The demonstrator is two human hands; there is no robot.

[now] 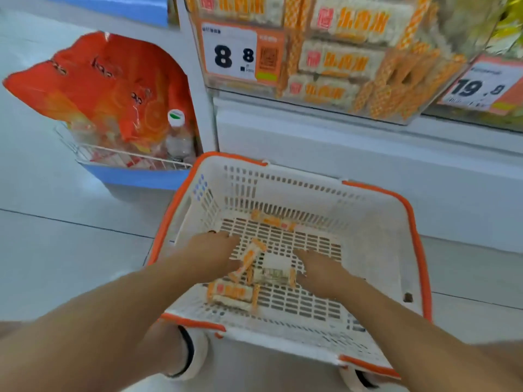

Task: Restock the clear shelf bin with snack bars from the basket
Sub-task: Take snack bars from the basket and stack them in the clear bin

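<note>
Snack bars [273, 271] are nearly all out of the basket [421, 250]: only about four wrapped packs show on its slotted floor, one against the far wall [273, 222], one tilted up near the middle [249, 257], one lying flat beside it, and one closest to the near rim [233, 295]. Both hands are down inside the basket. The left hand [210, 257] has its fingers curled at the tilted bar and seems to be taking hold of it, though blur keeps me from saying the grip is firm. The right hand [319, 271] lies with fingers fairly straight and spread, touching the end of the flat bar, not wrapped round anything that I can see. Up on the shelf, the clear bin [319, 106] already holds many rows of the same orange-and-white packs, stacked close behind its front wall next to the price tag [232, 53] reading 8.8. So I judge the job well advanced: most stock sits in the bin, and what is left is to gather these last few bars and lift them up. Off to the left, a wire rack [127, 161] carries orange bags [99, 80] and a water bottle [178, 137].
</note>
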